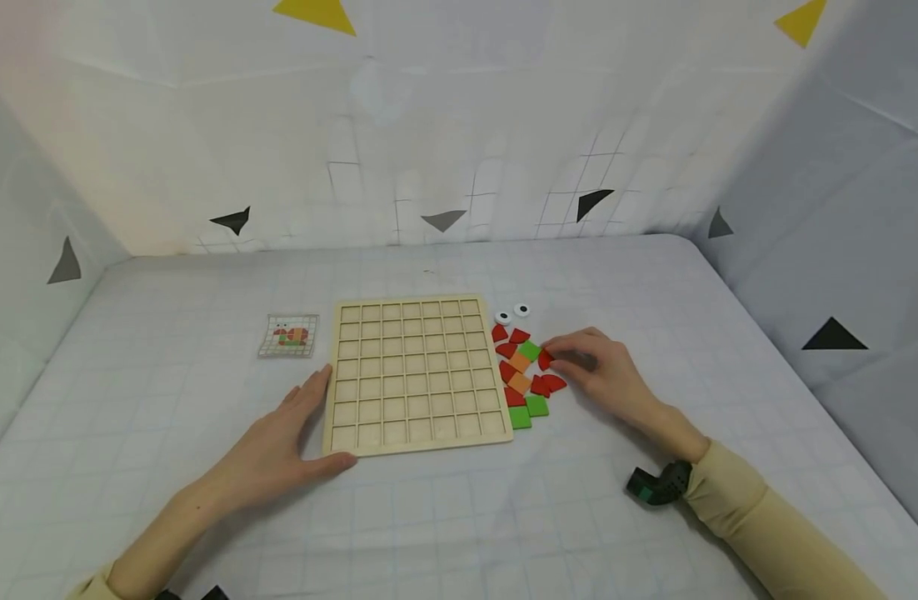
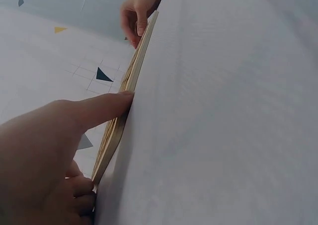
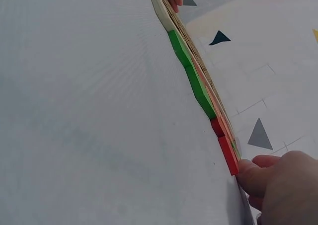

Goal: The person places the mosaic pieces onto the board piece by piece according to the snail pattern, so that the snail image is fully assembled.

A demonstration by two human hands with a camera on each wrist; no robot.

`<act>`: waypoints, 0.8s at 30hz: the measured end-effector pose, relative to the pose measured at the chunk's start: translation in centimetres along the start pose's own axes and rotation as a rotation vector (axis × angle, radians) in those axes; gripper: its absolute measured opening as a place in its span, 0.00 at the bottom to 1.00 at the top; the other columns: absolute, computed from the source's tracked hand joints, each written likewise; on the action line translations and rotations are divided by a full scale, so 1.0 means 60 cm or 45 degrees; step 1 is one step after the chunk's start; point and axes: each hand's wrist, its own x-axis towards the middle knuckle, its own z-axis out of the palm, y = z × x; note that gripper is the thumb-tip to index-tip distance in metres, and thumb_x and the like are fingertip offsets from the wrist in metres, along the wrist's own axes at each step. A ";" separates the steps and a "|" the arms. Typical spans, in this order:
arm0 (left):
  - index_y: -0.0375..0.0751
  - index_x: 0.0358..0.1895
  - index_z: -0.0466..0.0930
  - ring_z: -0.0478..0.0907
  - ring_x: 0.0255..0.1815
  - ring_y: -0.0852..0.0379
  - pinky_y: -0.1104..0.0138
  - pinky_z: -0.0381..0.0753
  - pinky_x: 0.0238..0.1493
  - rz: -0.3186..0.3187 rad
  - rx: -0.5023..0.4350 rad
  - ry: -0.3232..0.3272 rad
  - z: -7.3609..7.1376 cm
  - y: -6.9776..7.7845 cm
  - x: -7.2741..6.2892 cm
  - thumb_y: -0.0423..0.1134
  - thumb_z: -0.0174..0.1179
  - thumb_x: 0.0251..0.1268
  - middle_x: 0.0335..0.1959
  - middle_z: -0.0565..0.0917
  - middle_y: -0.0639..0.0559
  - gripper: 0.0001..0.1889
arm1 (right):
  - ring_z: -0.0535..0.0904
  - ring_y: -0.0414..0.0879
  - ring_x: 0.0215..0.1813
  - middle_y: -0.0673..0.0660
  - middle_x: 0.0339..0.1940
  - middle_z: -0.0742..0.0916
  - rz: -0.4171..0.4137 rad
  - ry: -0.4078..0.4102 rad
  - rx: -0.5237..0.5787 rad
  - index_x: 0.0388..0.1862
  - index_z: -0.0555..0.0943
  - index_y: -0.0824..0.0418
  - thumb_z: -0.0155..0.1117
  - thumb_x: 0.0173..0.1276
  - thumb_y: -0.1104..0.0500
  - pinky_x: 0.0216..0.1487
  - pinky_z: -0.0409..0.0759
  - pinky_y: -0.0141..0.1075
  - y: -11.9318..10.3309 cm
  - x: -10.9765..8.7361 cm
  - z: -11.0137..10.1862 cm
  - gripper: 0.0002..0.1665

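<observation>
Item: pale wooden grid board [image 1: 420,375], flat on the desk [image 1: 444,525], set centrally, presumably so both hands reach it.

Item: left hand [image 1: 267,450], spread, thumb at the near edge and fingertips against the left edge (probably to keep the board from sliding).

Item: right hand [image 1: 605,375], thumb and forefinger pinching a red wedge piece [image 1: 546,360] at the outer side of the loose pieces; a small part suits a fingertip hold.

Item: loose pieces along the board's right edge, likely there for easy reach: further red pieces [image 1: 553,382], orange squares [image 1: 519,383], green squares [image 1: 537,406].

Item: two white eye discs [image 1: 502,317], just beyond them.

Item: picture card [image 1: 288,336], left of the board, face up, apparently for viewing; coloured figure on a grid.
</observation>
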 end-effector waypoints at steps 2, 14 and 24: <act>0.51 0.82 0.38 0.49 0.78 0.28 0.34 0.55 0.72 -0.004 -0.001 0.002 -0.001 0.000 -0.001 0.74 0.62 0.53 0.81 0.52 0.40 0.61 | 0.78 0.38 0.53 0.47 0.49 0.89 -0.012 0.010 -0.003 0.51 0.86 0.54 0.75 0.60 0.65 0.57 0.73 0.22 0.001 0.001 0.001 0.20; 0.51 0.82 0.38 0.50 0.78 0.29 0.33 0.57 0.70 0.007 0.019 0.009 0.001 0.001 -0.003 0.74 0.61 0.55 0.81 0.52 0.41 0.60 | 0.78 0.39 0.47 0.47 0.40 0.86 -0.037 0.088 -0.074 0.45 0.88 0.57 0.81 0.54 0.61 0.51 0.74 0.21 0.003 -0.001 0.007 0.18; 0.51 0.82 0.38 0.51 0.78 0.29 0.31 0.58 0.69 0.016 0.022 0.013 0.002 -0.001 -0.002 0.73 0.61 0.55 0.81 0.52 0.40 0.60 | 0.80 0.42 0.52 0.49 0.47 0.89 -0.036 0.062 -0.056 0.51 0.87 0.56 0.78 0.58 0.63 0.56 0.73 0.20 0.003 -0.003 0.006 0.20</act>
